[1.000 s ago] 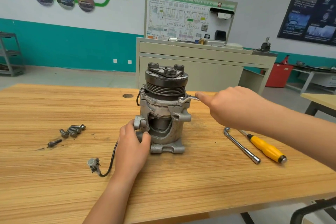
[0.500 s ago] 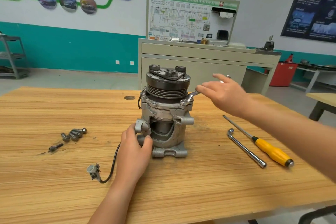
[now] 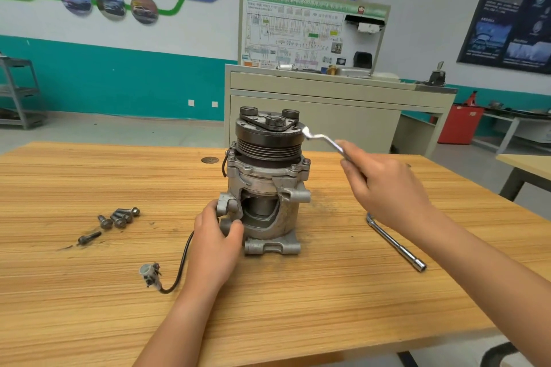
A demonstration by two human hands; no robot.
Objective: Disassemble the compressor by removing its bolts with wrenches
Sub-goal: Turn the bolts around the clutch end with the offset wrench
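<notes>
- The compressor (image 3: 265, 188) stands upright near the middle of the tabletop (image 3: 89, 292). Its long axis is vertical, with the grooved pulley and clutch plate on top and the mounting foot toward the camera.
- Its body is dull grey cast metal with a cutaway window in front. A black cable runs to a plug (image 3: 149, 272) lying on the wood.
- The left hand (image 3: 214, 244) grips a lug low on its left side, fingers (image 3: 207, 213) curled round it.
- The right hand (image 3: 387, 191) pinches the offset wrench (image 3: 323, 140), which slants up and left, its end beside the pulley's top rim.
- Loose bolts (image 3: 119, 217) lie to the left and an L-shaped socket wrench (image 3: 393, 243) to the right.

The left hand (image 3: 214, 244) grips the compressor (image 3: 265, 176) low down. The right hand (image 3: 384, 188), held higher, pinches a wrench (image 3: 323, 138).
</notes>
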